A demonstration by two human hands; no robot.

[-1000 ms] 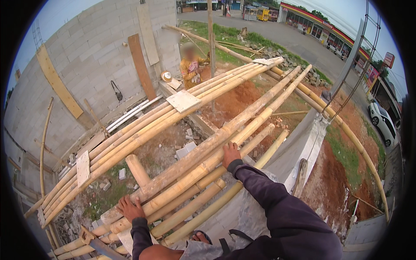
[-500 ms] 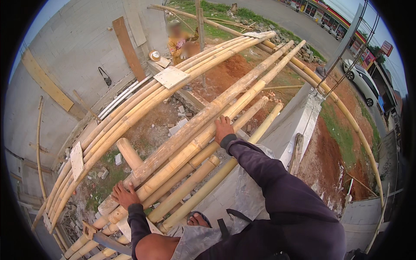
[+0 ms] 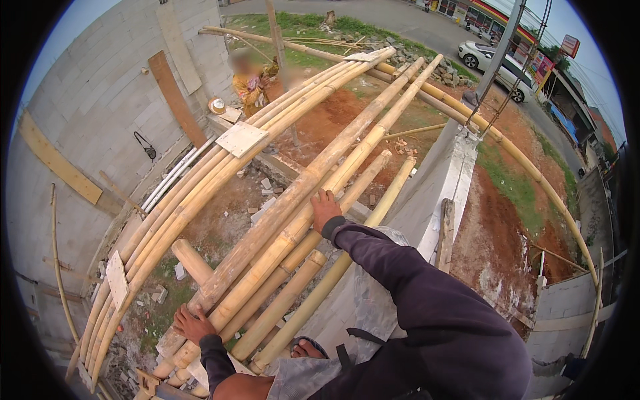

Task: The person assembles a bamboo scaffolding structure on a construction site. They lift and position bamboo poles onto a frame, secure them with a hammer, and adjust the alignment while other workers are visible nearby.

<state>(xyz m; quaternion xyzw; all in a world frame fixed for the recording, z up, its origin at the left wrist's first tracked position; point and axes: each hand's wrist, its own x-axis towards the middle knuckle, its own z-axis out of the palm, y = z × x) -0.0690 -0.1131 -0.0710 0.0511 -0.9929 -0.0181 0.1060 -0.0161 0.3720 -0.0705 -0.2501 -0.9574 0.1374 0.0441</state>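
Note:
Two long bamboo poles run side by side from low left toward the far right: a thick, muddy bamboo pole (image 3: 293, 193) and a cleaner yellow bamboo pole (image 3: 267, 249). My left hand (image 3: 193, 325) grips the muddy pole near its close end, fingers bent over it and somewhat apart. Farther along, my right hand (image 3: 327, 210) has its fingers curled over the yellow pole; its palm is hidden. Shorter bamboo poles (image 3: 283, 303) lie beside and below these two. A handsaw (image 3: 148, 383) shows partly at the lower left edge.
Other bamboo poles (image 3: 180, 210) arch across the left, with wooden boards (image 3: 241, 138) on them. Rubble and red soil lie below. A concrete block wall (image 3: 433, 193) runs at the right, with upright rebar (image 3: 513, 73). A person (image 3: 250, 87) is beyond the poles. My sandalled foot (image 3: 308, 348) stands low.
The view has turned a little to the right, so most of the scene sits farther left. Both hands stay at the same places on the poles.

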